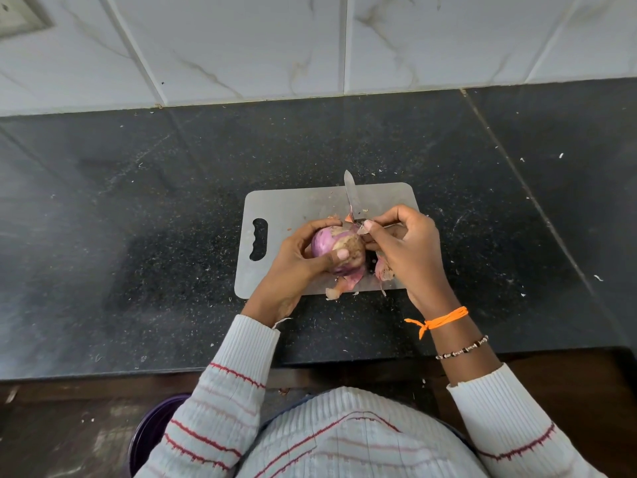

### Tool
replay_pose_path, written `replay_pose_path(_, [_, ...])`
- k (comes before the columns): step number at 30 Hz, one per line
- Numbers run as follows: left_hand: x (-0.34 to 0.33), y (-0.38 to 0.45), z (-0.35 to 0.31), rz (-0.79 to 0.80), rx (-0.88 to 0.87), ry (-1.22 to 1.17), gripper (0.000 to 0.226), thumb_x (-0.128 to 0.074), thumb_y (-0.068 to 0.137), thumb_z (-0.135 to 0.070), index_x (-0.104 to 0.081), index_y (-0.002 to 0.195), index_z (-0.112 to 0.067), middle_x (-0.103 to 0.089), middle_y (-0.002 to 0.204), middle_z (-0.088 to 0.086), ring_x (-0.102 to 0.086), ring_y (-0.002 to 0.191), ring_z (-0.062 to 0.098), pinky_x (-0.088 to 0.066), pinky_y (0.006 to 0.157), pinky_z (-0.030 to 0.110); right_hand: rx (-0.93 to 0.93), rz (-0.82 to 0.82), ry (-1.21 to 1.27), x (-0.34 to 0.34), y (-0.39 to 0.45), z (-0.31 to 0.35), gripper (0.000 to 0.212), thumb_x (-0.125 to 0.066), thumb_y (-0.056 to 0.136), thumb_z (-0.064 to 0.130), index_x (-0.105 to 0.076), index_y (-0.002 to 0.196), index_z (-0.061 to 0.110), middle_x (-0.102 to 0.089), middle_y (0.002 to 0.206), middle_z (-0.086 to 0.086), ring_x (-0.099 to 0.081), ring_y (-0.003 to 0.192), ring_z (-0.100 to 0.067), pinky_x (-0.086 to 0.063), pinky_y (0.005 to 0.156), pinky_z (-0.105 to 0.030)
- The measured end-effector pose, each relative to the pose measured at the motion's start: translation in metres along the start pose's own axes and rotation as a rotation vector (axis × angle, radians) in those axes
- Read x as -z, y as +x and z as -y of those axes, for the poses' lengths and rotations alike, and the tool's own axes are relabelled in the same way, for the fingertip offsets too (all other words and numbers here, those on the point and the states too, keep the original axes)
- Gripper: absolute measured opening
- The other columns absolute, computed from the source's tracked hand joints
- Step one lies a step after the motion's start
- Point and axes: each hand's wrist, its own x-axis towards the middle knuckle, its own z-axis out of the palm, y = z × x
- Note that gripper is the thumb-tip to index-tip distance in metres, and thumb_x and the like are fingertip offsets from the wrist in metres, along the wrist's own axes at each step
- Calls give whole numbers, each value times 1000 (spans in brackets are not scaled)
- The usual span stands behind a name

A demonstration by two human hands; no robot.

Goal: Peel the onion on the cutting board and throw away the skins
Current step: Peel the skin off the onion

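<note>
A purple onion [331,244], partly bare with a patch of dry brown skin, is held just above the grey cutting board [286,205]. My left hand [296,260] grips it from the left, thumb across its front. My right hand [403,246] holds a knife [351,193] whose blade points away from me, and its thumb and fingers pinch a strip of skin at the onion's right side. Loose pink skins [348,282] lie on the board's near edge, partly under my hands.
The board lies on a dark speckled counter [138,236] dusted with small skin flakes. A white tiled wall [310,46] runs along the back. Below the counter's front edge, by my left sleeve, a purple bin's rim [151,422] shows.
</note>
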Motion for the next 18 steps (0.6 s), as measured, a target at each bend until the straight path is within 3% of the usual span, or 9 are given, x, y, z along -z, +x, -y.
replay_pose_path(3, [1, -1, -1, -29, -30, 61, 51, -75, 63, -8, -59, 111, -9, -61, 112, 1, -63, 99, 13, -57, 83, 37, 58, -45, -129, 5, 2, -4, 12, -70, 79, 5, -60, 75, 10, -62, 69, 6, -61, 61, -5, -49, 59, -14])
replay_pose_path(6, [-1, -2, -2, -83, -78, 192, 58, -81, 60, -4, -58, 114, -9, -60, 117, 6, -63, 100, 10, -56, 84, 31, 119, 5, -201, 7, 2, 0, 14, -67, 79, -1, -63, 79, 13, -59, 73, 14, -57, 66, 5, -42, 61, -5])
replay_pose_path(8, [-3, -1, -3, -104, -100, 260, 60, -84, 60, -3, -58, 113, -10, -61, 114, 6, -63, 98, 9, -55, 83, 29, 173, 80, -181, 6, -1, 6, 14, -64, 81, -1, -67, 87, 12, -64, 83, 10, -59, 78, 9, -45, 70, -5])
replay_pose_path(10, [-4, -1, -4, -115, -118, 314, 61, -85, 59, -5, -57, 113, -10, -62, 111, 4, -63, 98, 9, -55, 83, 27, 247, 127, -147, 4, -5, 12, 13, -64, 82, 3, -70, 89, 12, -68, 88, 4, -63, 84, -1, -50, 75, -11])
replay_pose_path(18, [-7, -2, -4, -132, -129, 415, 65, -87, 58, -13, -55, 115, -12, -65, 107, -3, -62, 100, 9, -52, 83, 19, 427, 195, -180, 5, -2, 7, 10, -73, 73, 1, -72, 83, 5, -68, 84, -6, -62, 82, -7, -52, 74, -16])
